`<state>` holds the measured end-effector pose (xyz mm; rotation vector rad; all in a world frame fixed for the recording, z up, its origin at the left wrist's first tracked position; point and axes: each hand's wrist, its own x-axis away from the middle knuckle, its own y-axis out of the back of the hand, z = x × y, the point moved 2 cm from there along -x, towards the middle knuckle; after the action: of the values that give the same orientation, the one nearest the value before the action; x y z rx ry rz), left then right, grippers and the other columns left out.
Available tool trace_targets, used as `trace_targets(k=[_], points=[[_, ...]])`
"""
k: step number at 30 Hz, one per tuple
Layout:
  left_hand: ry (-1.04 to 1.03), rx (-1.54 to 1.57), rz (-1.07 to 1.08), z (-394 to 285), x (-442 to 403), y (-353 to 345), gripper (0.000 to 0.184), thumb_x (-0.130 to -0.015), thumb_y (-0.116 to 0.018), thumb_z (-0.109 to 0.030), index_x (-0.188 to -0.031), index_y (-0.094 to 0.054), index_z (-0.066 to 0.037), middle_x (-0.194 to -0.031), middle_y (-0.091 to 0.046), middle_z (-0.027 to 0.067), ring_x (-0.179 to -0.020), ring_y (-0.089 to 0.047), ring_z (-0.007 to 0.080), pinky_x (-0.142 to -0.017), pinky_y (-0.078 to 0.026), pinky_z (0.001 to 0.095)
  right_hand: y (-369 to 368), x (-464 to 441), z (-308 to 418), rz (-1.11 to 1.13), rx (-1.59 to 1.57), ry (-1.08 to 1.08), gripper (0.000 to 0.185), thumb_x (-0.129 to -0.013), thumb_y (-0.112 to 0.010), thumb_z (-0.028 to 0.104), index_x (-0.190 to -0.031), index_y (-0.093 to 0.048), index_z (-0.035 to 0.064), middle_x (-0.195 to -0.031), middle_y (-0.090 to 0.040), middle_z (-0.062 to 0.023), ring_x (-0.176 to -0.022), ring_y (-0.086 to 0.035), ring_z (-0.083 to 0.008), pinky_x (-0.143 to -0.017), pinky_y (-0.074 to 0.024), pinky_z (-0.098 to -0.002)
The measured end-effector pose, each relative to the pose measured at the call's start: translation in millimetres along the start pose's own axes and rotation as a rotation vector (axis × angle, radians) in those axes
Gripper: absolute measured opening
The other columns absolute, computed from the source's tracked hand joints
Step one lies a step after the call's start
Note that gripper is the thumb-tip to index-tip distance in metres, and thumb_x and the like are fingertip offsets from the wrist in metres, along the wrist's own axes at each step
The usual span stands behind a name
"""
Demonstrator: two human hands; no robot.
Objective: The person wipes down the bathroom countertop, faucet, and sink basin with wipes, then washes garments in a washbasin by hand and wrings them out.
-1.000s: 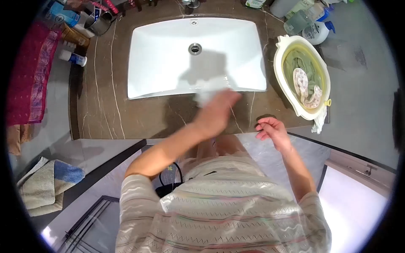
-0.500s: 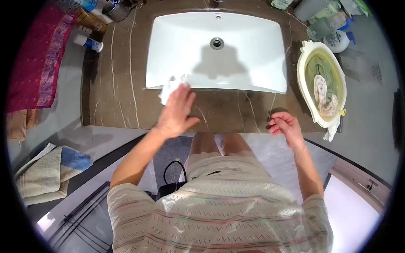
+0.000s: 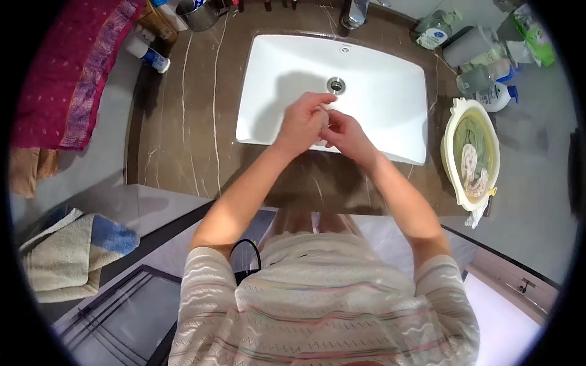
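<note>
Both hands meet above the front part of the white sink [image 3: 390,104], just below its drain [image 3: 336,86]. My left hand [image 3: 299,125] has its fingers curled around a small white wad [image 3: 323,116], with the index finger stretched toward the drain. From the right, my right hand [image 3: 349,135] touches the same wad with bent fingertips. Most of the wad is hidden between the fingers.
A cream basin [image 3: 448,149] with green cloth and a patterned item stands right of the sink. Bottles [image 3: 433,30] line the back right. The faucet [image 3: 354,13] is behind the sink. A white-blue tube [image 3: 156,60] and a metal cup [image 3: 198,16] are at left.
My left hand has moved from the counter's front left, with the white wad, to above the sink. My right hand has come up and left to meet it. The view has shifted.
</note>
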<state>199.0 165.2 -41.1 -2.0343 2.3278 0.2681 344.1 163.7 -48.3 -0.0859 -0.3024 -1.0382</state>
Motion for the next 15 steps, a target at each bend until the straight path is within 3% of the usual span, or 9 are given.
trace_targets(k=[2,4,8,9,12,13,15], points=[[-0.049,-0.008,0.022,-11.0,-12.9,-4.8,0.033,-0.084,-0.043,-0.004,-0.114,-0.056,-0.004,-0.107,-0.056,0.0044,-0.098,-0.053,0.0122,-0.081,-0.045,0.0255,3.9,-11.1,5.9,-0.143,-0.045,-0.007,0.015,-0.086,-0.058,0.009,-0.097,-0.056,-0.0015,-0.08,-0.058,-0.003,-0.07,-0.056,-0.0082,-0.061,-0.0494,-0.0239],[0.207,0.357,0.02,-2.6,-23.5,-1.5,0.033,-0.087,-0.045,-0.013,-0.118,-0.055,-0.007,-0.108,-0.057,0.005,-0.099,-0.053,0.0139,-0.082,-0.045,0.0277,7.3,-15.2,20.2,-0.281,-0.173,-0.006,0.007,-0.086,-0.056,0.006,-0.089,-0.057,-0.0007,-0.076,-0.057,-0.001,-0.067,-0.055,-0.0075,-0.061,-0.0495,-0.0238],[0.73,1.038,0.07,14.3,-35.5,-9.3,0.036,-0.092,-0.046,-0.031,-0.12,-0.053,-0.009,-0.108,-0.057,0.0061,-0.099,-0.055,0.016,-0.08,-0.048,0.033,7.5,-29.0,24.3,-0.334,0.016,0.068,0.016,-0.085,-0.055,0.002,-0.1,-0.058,0.0006,-0.078,-0.057,0.0,-0.072,-0.057,-0.0077,-0.063,-0.0503,-0.0234],[0.748,1.107,0.023,26.8,-38.6,-10.6,0.034,-0.092,-0.049,-0.032,-0.116,-0.054,-0.009,-0.107,-0.057,0.0064,-0.096,-0.057,0.0172,-0.076,-0.05,0.0362,11.1,-36.4,9.7,-0.327,0.231,0.132,0.021,-0.084,-0.055,0.002,-0.105,-0.058,0.0007,-0.089,-0.06,-0.0041,-0.078,-0.059,-0.0104,-0.065,-0.0496,-0.0232],[0.622,1.095,0.008,50.7,-54.1,-17.7,0.029,-0.09,-0.053,-0.027,-0.113,-0.055,-0.008,-0.106,-0.058,0.0048,-0.093,-0.058,0.0164,-0.074,-0.051,0.0352,15.8,-24.0,32.7,-0.379,0.508,0.337,0.027,-0.079,-0.059,0.006,-0.106,-0.059,0.0042,-0.096,-0.061,-0.0091,-0.077,-0.06,-0.0173,-0.065,-0.0486,-0.026],[0.612,1.099,-0.026,53.6,-58.9,-17.2,0.028,-0.087,-0.057,-0.016,-0.113,-0.055,-0.005,-0.105,-0.058,0.0076,-0.091,-0.059,0.0197,-0.072,-0.051,0.0343,21.3,-18.7,33.3,-0.462,0.663,0.469,0.027,-0.079,-0.058,0.006,-0.106,-0.059,0.0049,-0.109,-0.059,-0.0122,-0.08,-0.061,-0.0226,-0.063,-0.0481,-0.0274],[0.577,1.056,-0.007,60.8,-66.4,-14.1,0.028,-0.083,-0.059,-0.011,-0.109,-0.053,-0.002,-0.106,-0.056,0.0099,-0.091,-0.059,0.0239,-0.074,-0.053,0.0394,36.0,-2.9,26.6,-0.525,0.573,0.313,0.024,-0.079,-0.058,0.006,-0.103,-0.061,0.0045,-0.106,-0.061,-0.0118,-0.08,-0.062,-0.023,-0.063,-0.0483,-0.0291]])
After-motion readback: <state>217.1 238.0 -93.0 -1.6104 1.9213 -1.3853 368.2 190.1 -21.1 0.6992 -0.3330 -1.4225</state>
